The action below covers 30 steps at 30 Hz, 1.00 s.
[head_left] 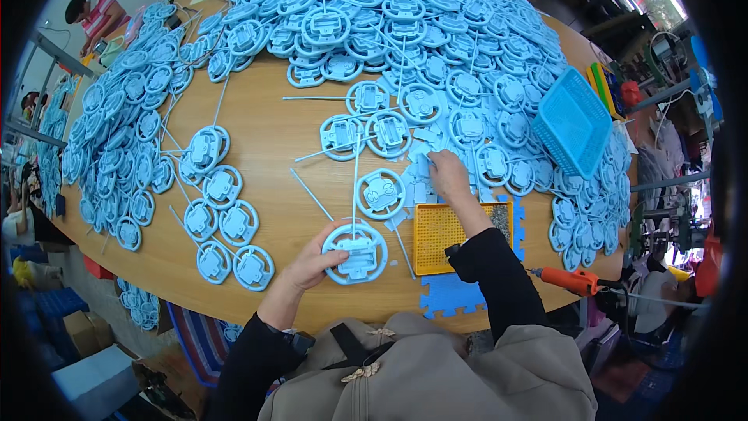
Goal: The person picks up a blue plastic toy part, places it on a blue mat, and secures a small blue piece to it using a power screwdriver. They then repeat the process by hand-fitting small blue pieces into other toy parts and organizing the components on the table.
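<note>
My left hand grips a light blue plastic ring-shaped part by its left rim, near the table's front edge. The part has an open frame in its middle, and a thin blue rod appears to rise from it. My right hand is over a scatter of small flat blue plastic pieces, fingers bent down and closed at the tips; what they pinch, if anything, is too small to make out. Close by, another round blue part lies between my hands, with further ones beyond it.
Blue round parts form a large heap across the wooden table. A yellow tray holding small metal bits sits on a blue foam mat. At right are a blue basket and an orange power screwdriver. Another person sits far left.
</note>
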### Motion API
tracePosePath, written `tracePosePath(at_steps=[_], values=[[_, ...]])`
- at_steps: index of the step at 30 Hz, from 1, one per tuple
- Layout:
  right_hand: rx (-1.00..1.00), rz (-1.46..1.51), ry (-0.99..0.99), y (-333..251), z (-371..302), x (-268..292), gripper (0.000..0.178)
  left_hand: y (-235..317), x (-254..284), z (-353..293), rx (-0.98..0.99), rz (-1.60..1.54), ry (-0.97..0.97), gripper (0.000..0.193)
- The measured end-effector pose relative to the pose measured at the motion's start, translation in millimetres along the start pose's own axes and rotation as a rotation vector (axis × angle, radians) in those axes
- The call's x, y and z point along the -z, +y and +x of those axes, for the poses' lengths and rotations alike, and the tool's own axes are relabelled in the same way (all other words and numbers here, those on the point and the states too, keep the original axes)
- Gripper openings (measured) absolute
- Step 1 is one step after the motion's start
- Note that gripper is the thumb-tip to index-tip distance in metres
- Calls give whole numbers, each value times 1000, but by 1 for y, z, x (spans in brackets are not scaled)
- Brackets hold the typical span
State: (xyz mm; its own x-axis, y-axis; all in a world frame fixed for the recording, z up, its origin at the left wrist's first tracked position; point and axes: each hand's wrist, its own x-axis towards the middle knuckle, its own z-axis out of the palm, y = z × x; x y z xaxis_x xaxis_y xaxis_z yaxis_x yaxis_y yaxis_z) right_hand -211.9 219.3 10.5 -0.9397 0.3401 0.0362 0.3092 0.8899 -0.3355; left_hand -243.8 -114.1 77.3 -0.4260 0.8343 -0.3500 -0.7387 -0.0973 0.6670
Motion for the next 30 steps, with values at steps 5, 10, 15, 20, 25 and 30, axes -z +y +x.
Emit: tracePosePath(at_steps=[5, 10, 15, 20, 25, 30], values=[[-123, 378, 126, -8, -8, -3, 26, 1, 8, 16, -140, -78, 193, 55], [-182, 1267, -331, -111, -40, 40, 21, 11, 2, 34, -208, -155, 274, 48], [-558, 1645, -296, -157, -56, 28, 15, 4, -2, 38, -392, -133, 293, 49], [-643, 1630, -308, -178, -61, 24, 12, 3, -4, 26, -529, 80, 317, 52], [-564, 1480, -379, -179, -59, 19, 19, 6, 1, 16, -504, 181, 390, 53], [-185, 1079, -76, -174, -52, 10, 38, 10, 13, 11, -499, 158, 360, 54]])
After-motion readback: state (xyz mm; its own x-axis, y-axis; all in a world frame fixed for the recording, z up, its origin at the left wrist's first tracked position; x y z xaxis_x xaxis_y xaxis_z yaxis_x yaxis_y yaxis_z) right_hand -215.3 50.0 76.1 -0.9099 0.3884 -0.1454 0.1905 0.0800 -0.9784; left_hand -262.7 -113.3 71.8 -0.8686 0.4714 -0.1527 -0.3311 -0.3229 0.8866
